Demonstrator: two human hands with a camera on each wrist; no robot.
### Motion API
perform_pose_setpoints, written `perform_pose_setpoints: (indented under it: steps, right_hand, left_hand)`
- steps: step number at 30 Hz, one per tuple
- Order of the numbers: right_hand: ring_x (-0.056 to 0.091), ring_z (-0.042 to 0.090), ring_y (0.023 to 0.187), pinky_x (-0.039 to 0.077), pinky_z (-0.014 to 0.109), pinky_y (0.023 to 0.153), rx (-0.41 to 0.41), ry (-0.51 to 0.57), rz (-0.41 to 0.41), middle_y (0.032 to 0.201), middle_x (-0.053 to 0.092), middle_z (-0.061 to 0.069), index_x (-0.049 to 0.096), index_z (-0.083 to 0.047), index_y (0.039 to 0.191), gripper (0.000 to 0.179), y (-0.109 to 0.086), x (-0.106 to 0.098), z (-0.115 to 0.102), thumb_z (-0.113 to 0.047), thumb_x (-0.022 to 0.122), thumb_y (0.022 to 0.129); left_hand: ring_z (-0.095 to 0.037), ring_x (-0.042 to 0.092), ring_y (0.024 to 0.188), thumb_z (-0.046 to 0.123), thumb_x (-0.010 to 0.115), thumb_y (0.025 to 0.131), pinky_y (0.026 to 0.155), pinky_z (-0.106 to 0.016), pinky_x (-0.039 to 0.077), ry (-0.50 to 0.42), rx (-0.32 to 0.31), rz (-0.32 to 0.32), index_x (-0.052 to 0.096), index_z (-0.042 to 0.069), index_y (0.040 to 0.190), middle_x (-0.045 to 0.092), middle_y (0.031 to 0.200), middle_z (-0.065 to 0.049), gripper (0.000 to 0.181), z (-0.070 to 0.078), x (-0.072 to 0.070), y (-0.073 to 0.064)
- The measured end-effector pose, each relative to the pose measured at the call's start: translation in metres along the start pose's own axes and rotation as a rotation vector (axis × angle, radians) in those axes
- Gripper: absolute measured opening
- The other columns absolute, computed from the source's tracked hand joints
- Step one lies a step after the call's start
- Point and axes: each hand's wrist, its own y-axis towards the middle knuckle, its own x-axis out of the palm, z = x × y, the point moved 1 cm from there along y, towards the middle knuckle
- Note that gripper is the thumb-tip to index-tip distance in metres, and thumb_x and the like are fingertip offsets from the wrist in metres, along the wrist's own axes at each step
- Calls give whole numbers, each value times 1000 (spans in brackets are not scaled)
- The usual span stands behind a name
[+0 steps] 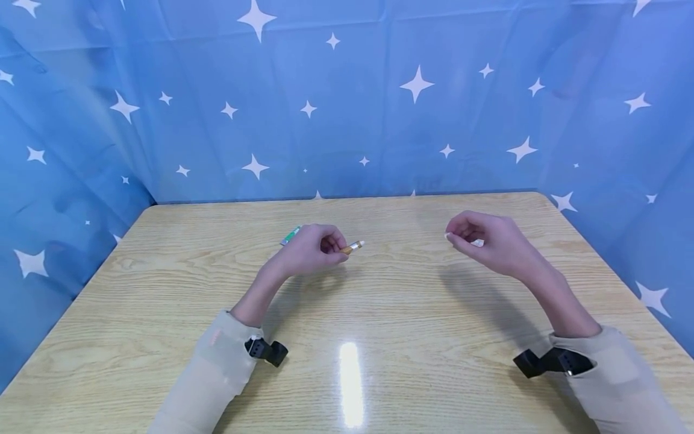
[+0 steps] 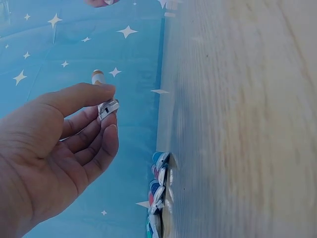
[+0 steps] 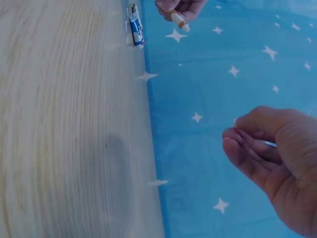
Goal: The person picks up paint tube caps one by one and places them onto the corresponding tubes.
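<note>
My left hand (image 1: 314, 248) pinches a small paint tube (image 1: 353, 247) with an orange band and a pale tip pointing right. In the left wrist view, the crimped silver end of the tube (image 2: 108, 109) shows below the thumb. My right hand (image 1: 490, 241) is raised over the right half of the table, thumb and fingers curled together. Between them shows a small white thing (image 1: 478, 242); its kind is mostly hidden by the fingers. The hands are well apart, both above the tabletop.
Several paint tubes (image 2: 158, 191) lie in a row on the wooden table (image 1: 379, 313), beyond my left hand; only a green one (image 1: 290, 235) shows in the head view. A blue star-patterned curtain (image 1: 347, 132) hangs at the table's back and sides.
</note>
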Motion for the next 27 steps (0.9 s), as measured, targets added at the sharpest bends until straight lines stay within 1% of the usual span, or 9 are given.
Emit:
perform_pose_setpoints:
  steps: [6, 14, 18, 22, 27]
  right_hand:
    - [64, 5, 74, 52, 13, 69, -32, 26, 4, 83, 69, -2, 69, -5, 98, 13, 4, 2, -9, 5, 70, 90]
    - [64, 5, 73, 52, 13, 69, -81, 60, 10, 83, 69, -1, 69, -4, 99, 16, 10, 6, -23, 8, 71, 88]
    - [65, 6, 74, 52, 14, 69, -95, 88, 10, 84, 69, -3, 70, -5, 99, 17, 14, 8, -31, 8, 72, 88]
    - [66, 9, 75, 52, 15, 70, -104, 124, 8, 87, 69, -5, 70, -5, 100, 19, 17, 10, -40, 9, 72, 88]
    - [68, 13, 75, 53, 16, 71, -121, 160, -2, 90, 70, -6, 70, -6, 101, 20, 21, 13, -48, 9, 72, 87]
  left_hand:
    - [-14, 60, 76, 8, 74, 91, 69, -26, 52, -8, 34, 13, 68, 6, 96, 67, 87, -2, 8, 4, 2, 0]
    - [-15, 61, 77, 8, 75, 90, 68, -26, 53, -20, 64, 34, 68, 6, 96, 66, 86, -1, 9, 15, 5, -1]
    - [-14, 61, 77, 8, 75, 90, 68, -25, 53, -21, 89, 45, 68, 7, 96, 66, 85, 0, 9, 21, 7, -3]
    - [-13, 61, 77, 8, 76, 90, 67, -26, 53, -20, 120, 55, 68, 7, 96, 67, 85, 1, 10, 27, 8, -4]
    - [-11, 61, 76, 9, 76, 90, 67, -25, 54, -13, 140, 65, 67, 7, 96, 67, 85, 2, 11, 31, 9, -7]
